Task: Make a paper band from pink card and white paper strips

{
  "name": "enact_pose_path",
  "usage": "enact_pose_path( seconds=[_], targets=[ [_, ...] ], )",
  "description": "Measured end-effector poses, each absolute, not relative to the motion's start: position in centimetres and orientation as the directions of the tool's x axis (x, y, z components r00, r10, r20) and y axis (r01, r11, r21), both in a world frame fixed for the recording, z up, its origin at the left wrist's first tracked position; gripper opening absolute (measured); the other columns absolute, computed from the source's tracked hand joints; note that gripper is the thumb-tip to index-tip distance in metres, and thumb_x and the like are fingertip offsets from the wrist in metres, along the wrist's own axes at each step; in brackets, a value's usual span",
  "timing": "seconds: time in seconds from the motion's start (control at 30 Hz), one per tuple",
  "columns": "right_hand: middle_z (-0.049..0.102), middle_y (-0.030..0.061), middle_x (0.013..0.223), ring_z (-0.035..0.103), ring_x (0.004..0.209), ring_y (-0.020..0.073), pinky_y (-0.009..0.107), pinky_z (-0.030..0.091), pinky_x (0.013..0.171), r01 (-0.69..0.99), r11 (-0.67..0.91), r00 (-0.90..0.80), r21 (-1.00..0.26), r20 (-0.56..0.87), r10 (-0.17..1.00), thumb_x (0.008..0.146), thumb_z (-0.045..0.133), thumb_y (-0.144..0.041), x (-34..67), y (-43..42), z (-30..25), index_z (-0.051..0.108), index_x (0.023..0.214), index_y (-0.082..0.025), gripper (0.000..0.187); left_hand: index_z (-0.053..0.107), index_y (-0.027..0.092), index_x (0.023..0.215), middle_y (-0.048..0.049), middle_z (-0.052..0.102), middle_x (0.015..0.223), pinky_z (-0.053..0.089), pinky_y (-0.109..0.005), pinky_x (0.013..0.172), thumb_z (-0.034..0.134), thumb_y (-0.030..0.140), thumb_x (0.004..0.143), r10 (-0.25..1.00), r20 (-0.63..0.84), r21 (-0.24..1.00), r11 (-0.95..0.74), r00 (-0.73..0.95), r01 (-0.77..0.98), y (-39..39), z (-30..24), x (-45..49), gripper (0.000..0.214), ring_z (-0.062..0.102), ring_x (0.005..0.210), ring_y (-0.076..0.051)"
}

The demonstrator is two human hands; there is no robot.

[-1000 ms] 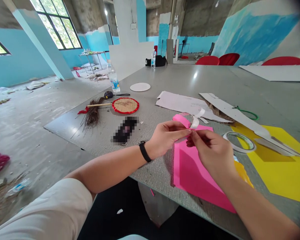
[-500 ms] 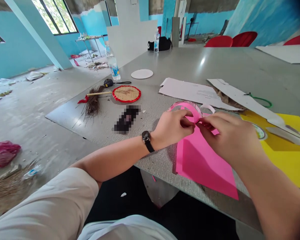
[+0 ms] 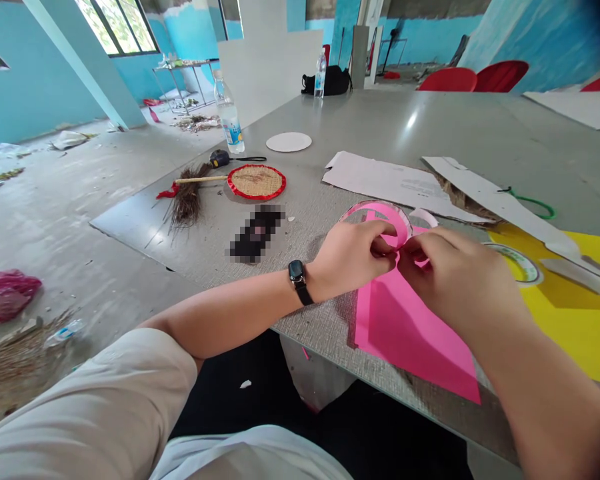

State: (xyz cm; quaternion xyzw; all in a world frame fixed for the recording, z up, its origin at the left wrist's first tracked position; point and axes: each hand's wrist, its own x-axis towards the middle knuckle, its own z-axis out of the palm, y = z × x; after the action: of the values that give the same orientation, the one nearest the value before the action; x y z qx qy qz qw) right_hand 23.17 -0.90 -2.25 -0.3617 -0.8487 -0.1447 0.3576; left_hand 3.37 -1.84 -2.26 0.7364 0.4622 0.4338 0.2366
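Observation:
Both hands meet above a pink paper sheet (image 3: 410, 333) on the grey table (image 3: 430, 127). My left hand (image 3: 353, 257), with a black watch on its wrist, pinches a pink paper strip (image 3: 380, 212) that curls up into a loop behind the fingers. My right hand (image 3: 455, 273) is closed in a pinch on the same strip where its ends meet. A short white curl of backing (image 3: 427, 215) sticks out past the loop. A roll of tape (image 3: 517, 263) lies just right of my right hand, on a yellow sheet (image 3: 575, 313).
White paper (image 3: 385, 180) and torn cardboard (image 3: 485, 193) lie beyond the hands, with a green loop (image 3: 535, 203). To the left are a blurred dark object (image 3: 257, 232), a woven fan (image 3: 257, 182), a brush (image 3: 187, 200), a water bottle (image 3: 229, 117) and a white disc (image 3: 289, 141).
The strip went from a short bend to a full loop, and both hands closed in tighter on its ends. The view has shifted downward and nearer.

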Motion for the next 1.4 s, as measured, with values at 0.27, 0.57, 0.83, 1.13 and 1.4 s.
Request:
enact_pose_path(
  seconds=[0.27, 0.57, 0.83, 1.13, 1.4],
  targets=[
    [0.079, 0.0052, 0.088, 0.076, 0.078, 0.0237, 0.040, 0.056, 0.079, 0.696, 0.385, -0.114, -0.606, 0.437, 0.892, 0.097, 0.069, -0.045, 21.9, -2.8, -0.8, 0.078, 0.094, -0.022, 0.025, 0.075, 0.020, 0.114, -0.0004, 0.084, 0.090, 0.052, -0.029, 0.079, 0.069, 0.015, 0.092, 0.795, 0.570, 0.530, -0.549, 0.209, 0.646, -1.8, -3.1, 3.5, 0.024, 0.078, 0.088, -0.018],
    [0.075, 0.0075, 0.075, 0.072, 0.062, 0.0206, 0.031, 0.062, 0.056, 0.388, -0.032, 0.022, -0.921, -0.026, 0.999, 0.083, 0.078, -0.029, 22.4, -1.5, -0.6, 0.080, 0.079, -0.019, 0.011, 0.075, 0.021, 0.106, 0.0005, 0.078, 0.080, 0.048, -0.029, 0.072, 0.060, 0.012, 0.099, 0.600, 0.736, 0.217, -0.647, 0.313, 0.731, -1.6, -4.9, 4.0, 0.019, 0.070, 0.075, -0.016],
    [0.068, 0.0007, 0.062, 0.062, 0.053, 0.0166, 0.030, 0.042, 0.054, 0.751, 0.150, -0.081, -0.643, 0.136, 0.987, 0.083, 0.069, -0.029, 21.9, -2.1, 1.0, 0.073, 0.071, -0.022, 0.014, 0.075, 0.020, 0.109, -0.0014, 0.077, 0.080, 0.048, -0.030, 0.071, 0.058, 0.011, 0.098, 0.608, 0.704, 0.178, -0.653, 0.369, 0.736, -1.7, -4.9, 4.2, 0.022, 0.069, 0.078, -0.017],
    [0.058, 0.0013, 0.060, 0.047, 0.054, 0.0145, 0.030, 0.031, 0.055, 0.793, 0.449, -0.327, -0.412, 0.335, 0.884, 0.079, 0.063, -0.039, 24.6, -0.8, 0.1, 0.063, 0.068, -0.023, 0.020, 0.077, 0.021, 0.108, -0.0024, 0.081, 0.089, 0.052, -0.030, 0.077, 0.061, 0.012, 0.095, 0.722, 0.550, 0.329, -0.650, 0.420, 0.685, -2.0, -3.6, 3.8, 0.022, 0.074, 0.087, -0.018],
    [0.069, 0.0044, 0.081, 0.060, 0.069, 0.0163, 0.032, 0.043, 0.066, 0.646, 0.705, -0.499, -0.294, 0.537, 0.681, 0.089, 0.061, -0.035, 25.4, -0.5, 0.4, 0.073, 0.088, -0.021, 0.018, 0.075, 0.016, 0.100, -0.0029, 0.083, 0.093, 0.059, -0.025, 0.082, 0.079, 0.012, 0.082, 0.880, 0.300, 0.790, -0.445, 0.368, 0.421, -1.0, -2.1, 2.7, 0.019, 0.079, 0.088, -0.015]
  ],
)
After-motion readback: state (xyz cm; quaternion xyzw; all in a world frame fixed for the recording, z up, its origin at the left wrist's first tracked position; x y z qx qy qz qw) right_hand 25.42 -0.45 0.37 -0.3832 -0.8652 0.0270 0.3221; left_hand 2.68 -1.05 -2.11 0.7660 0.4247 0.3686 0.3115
